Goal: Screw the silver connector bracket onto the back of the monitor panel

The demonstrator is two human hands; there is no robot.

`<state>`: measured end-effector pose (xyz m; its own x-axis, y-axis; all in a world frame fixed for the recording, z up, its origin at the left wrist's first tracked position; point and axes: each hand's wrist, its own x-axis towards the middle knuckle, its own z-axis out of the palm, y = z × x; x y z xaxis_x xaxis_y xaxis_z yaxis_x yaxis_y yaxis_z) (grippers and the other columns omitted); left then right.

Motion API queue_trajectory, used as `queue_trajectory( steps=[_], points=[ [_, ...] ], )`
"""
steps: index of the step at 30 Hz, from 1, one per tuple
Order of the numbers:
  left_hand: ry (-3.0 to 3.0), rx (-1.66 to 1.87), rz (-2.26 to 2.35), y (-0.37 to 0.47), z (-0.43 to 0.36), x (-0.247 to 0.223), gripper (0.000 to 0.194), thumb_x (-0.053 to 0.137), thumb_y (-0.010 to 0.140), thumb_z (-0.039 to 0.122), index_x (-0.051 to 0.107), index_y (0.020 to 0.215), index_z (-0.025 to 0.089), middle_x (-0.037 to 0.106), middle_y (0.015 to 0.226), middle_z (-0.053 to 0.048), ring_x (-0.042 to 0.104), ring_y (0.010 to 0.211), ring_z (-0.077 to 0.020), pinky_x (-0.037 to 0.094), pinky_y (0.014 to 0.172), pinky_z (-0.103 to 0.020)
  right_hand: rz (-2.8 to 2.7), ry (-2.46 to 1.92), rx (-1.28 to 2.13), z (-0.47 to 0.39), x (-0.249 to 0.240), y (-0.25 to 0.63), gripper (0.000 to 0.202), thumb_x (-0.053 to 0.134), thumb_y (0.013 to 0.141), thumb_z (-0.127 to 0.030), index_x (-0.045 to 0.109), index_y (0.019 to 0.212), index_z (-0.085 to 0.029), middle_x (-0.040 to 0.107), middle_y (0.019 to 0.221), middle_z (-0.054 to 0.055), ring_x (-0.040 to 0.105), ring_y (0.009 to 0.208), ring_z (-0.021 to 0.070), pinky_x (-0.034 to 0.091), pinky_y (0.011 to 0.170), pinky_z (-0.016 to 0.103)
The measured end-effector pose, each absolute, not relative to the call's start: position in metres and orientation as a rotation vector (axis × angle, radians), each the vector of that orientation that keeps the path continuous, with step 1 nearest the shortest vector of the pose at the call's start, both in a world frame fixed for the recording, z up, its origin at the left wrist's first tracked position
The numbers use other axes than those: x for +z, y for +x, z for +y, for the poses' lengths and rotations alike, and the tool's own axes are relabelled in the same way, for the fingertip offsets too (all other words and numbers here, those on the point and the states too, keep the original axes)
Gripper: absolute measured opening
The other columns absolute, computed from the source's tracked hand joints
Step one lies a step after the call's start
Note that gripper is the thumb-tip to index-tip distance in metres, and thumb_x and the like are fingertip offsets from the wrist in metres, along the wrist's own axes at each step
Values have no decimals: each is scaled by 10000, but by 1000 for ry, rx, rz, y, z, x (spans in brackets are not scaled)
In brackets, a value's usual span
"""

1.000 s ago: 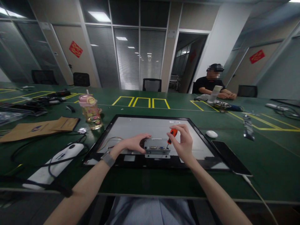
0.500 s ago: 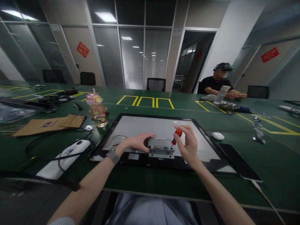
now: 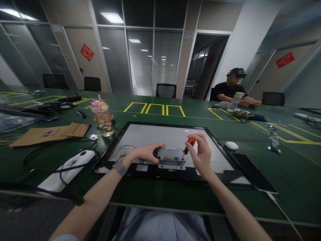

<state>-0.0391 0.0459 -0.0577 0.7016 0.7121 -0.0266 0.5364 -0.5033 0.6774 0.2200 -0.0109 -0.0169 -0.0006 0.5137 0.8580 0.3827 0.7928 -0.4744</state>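
A flat display panel (image 3: 140, 134) with a black frame and grey back lies on the table in front of me. Near its front edge stands a metal bracket (image 3: 173, 166) with video connectors set in it. My left hand (image 3: 149, 152) is closed around the bracket's left side, thumb in front and fingers behind. My right hand (image 3: 202, 152) grips a red and black screwdriver (image 3: 191, 142) by its handle. The shaft slants down and left, its tip at the right part of the bracket by the blue connector. Thin wires (image 3: 122, 149) lie on the panel left of the bracket.
Left of the panel are a white power bank-like box (image 3: 72, 167) with black cables, a brown paper envelope (image 3: 50, 134) and a pink-lidded bottle (image 3: 102, 118). To the right lie a phone (image 3: 253, 170) and a white case (image 3: 231, 145). Another person (image 3: 230, 88) sits across the table.
The view has shifted slightly. The screwdriver leans a little more, its tip still at the bracket; both hands keep their places.
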Motion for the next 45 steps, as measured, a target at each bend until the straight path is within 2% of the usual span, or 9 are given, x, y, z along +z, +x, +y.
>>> queue_trajectory(
  steps=[5, 13, 20, 25, 28, 32, 35, 42, 45],
  points=[
    [2225, 335, 962, -40, 46, -58, 827, 800, 631, 332, 466, 1378, 217, 390, 1516, -108, 360, 1392, -317, 281, 1157, -440, -1686, -675, 285, -13, -17, 223, 317, 402, 971, -204, 595, 1220, -239, 656, 1072, 92, 636, 997, 236, 493, 879, 443],
    [2229, 323, 963, -39, 45, -57, 819, 787, 642, 311, 453, 1386, 230, 387, 1518, -99, 345, 1400, -312, 293, 1149, -451, -1645, -683, 176, -8, -18, 220, 206, 637, 870, -198, 669, 1065, -256, 598, 918, 50, 598, 867, 209, 494, 798, 388],
    [2219, 325, 985, -38, 43, -55, 810, 782, 628, 266, 466, 1370, 194, 390, 1516, -126, 362, 1393, -316, 272, 1163, -444, -1714, -646, 357, -11, -16, 225, 342, 410, 981, -182, 573, 1270, -265, 649, 1137, 92, 632, 1022, 222, 481, 902, 434],
    [2216, 321, 987, -37, 42, -53, 805, 779, 627, 248, 467, 1367, 201, 383, 1524, -111, 333, 1412, -310, 252, 1176, -435, -1631, -693, 252, -5, -17, 224, 172, 647, 864, -212, 664, 1031, -251, 598, 950, 53, 602, 892, 213, 490, 821, 393],
    [2220, 307, 979, -36, 43, -52, 820, 784, 630, 271, 456, 1377, 184, 379, 1522, -122, 332, 1411, -312, 257, 1175, -431, -1622, -712, 263, -3, -15, 227, 117, 680, 840, -244, 662, 955, -245, 575, 916, 44, 587, 860, 211, 494, 808, 390],
    [2210, 319, 992, -37, 43, -52, 818, 785, 629, 284, 461, 1375, 199, 387, 1517, -118, 342, 1404, -320, 270, 1166, -447, -1722, -671, 339, -8, -10, 229, 269, 460, 964, -243, 616, 1182, -257, 650, 1102, 92, 607, 1070, 252, 464, 937, 452],
    [2200, 308, 1000, -38, 43, -53, 836, 785, 630, 285, 446, 1390, 205, 367, 1530, -119, 323, 1414, -324, 254, 1171, -458, -1757, -642, 404, -11, -11, 226, 344, 415, 981, -225, 546, 1296, -270, 662, 1160, 92, 651, 1034, 239, 484, 924, 453],
    [2221, 308, 965, -39, 44, -55, 823, 782, 649, 295, 445, 1395, 220, 360, 1536, -100, 314, 1417, -311, 252, 1173, -455, -1619, -709, 254, -5, -20, 222, 152, 711, 815, -227, 646, 950, -249, 562, 882, 31, 574, 795, 193, 493, 746, 366],
    [2233, 321, 949, -39, 45, -56, 815, 782, 650, 297, 450, 1391, 223, 370, 1530, -97, 323, 1413, -307, 252, 1172, -451, -1596, -730, 257, -5, -18, 223, 121, 688, 828, -251, 645, 941, -246, 555, 901, 37, 569, 833, 204, 487, 763, 369]
  ],
)
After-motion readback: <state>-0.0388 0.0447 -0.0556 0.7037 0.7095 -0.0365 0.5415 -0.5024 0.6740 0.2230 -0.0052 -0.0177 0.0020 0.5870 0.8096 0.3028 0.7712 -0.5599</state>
